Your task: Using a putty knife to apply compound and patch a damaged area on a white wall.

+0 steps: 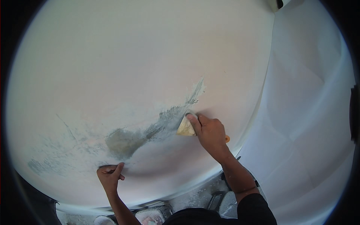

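Observation:
A large pale curved panel (pixel 123 56) fills most of the view, with a rough grey streaked patch (pixel 125 142) running across its lower part. My right hand (pixel 211 135) grips a putty knife (pixel 186 128), its flared, smeared blade close against the panel beside the streaks. The round orange end (pixel 227 138) of its handle shows behind the hand. Lower left, my left hand (pixel 109 177) is closed near the panel below the grey patch. A thin dark edge runs along its fingers; what it holds, if anything, I cannot make out.
White sheeting (pixel 303 112) hangs in folds along the right side. Below the panel's lower edge stand a pale round-rimmed container (pixel 104 220), a white-smeared box-like thing (pixel 150 216) and a grey textured object (pixel 228 204). The ground (pixel 193 195) there is speckled white.

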